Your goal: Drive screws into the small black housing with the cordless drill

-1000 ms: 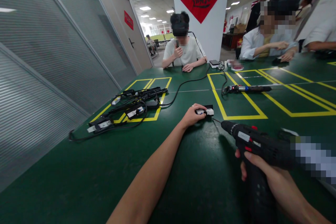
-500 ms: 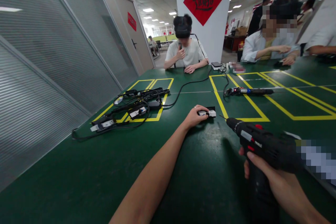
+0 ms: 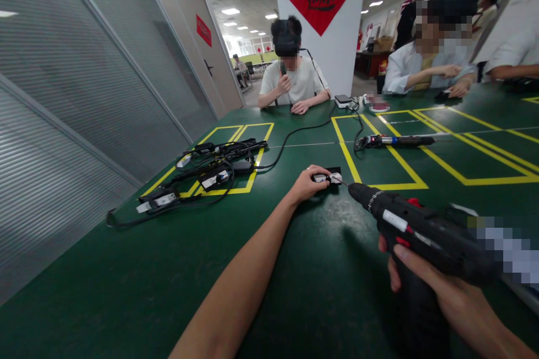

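Observation:
My left hand (image 3: 310, 184) is closed around the left end of a small black-and-white box-like part (image 3: 336, 177) on the green table. My right hand (image 3: 438, 275) grips a black cordless drill (image 3: 404, 221) with red buttons by its handle. Pointing left, the drill's thin bit reaches the right side of the part; I cannot tell whether the tip touches it. My fingers hide the left end of the part.
Black cables and adapters (image 3: 214, 179) lie in a tangle at left. A soldering-iron-like black tool (image 3: 396, 141) rests at right across yellow tape lines. A co-worker (image 3: 295, 78) sits opposite, another person (image 3: 429, 61) to the right. A cable (image 3: 290, 134) crosses the green table (image 3: 138, 280).
The drill has moved left, bringing its bit from a short gap up to the part. My left hand keeps its hold. The whole view has shifted slightly.

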Demonstrator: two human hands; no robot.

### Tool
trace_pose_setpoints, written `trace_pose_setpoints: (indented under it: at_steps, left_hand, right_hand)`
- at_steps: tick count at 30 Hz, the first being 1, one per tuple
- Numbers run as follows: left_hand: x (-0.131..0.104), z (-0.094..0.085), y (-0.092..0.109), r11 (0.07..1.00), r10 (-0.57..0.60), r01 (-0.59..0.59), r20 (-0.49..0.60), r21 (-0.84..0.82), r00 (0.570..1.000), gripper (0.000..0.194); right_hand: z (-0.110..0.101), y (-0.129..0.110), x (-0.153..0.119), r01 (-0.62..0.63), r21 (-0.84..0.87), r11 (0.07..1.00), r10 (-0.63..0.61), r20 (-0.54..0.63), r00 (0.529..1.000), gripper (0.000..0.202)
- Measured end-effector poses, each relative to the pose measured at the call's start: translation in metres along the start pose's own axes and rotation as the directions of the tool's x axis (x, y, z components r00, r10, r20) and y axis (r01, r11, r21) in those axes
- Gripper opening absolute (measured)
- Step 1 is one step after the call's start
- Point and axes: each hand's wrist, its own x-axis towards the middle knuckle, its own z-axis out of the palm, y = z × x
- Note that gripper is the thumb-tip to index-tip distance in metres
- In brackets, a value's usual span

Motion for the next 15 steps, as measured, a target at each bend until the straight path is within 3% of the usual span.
trace_pose_setpoints:
  at_steps: [4,15]
  left_hand:
    - [0.0001,-0.0003,-0.0014,1.0,0.015,-0.015,0.011,-0.01,1.0,0.03]
    - [-0.0003,-0.0009,0.0034,0.999,-0.029,0.03,0.02,-0.018,0.999,0.029]
  right_hand:
    - [-0.0038,0.0054,0.0026,-0.044,0.03,0.999,0.042,0.073,0.996,0.027]
    - [-0.0016,0.0092,0.0001,-0.137,0.097,0.986,0.132,0.054,0.99,0.03]
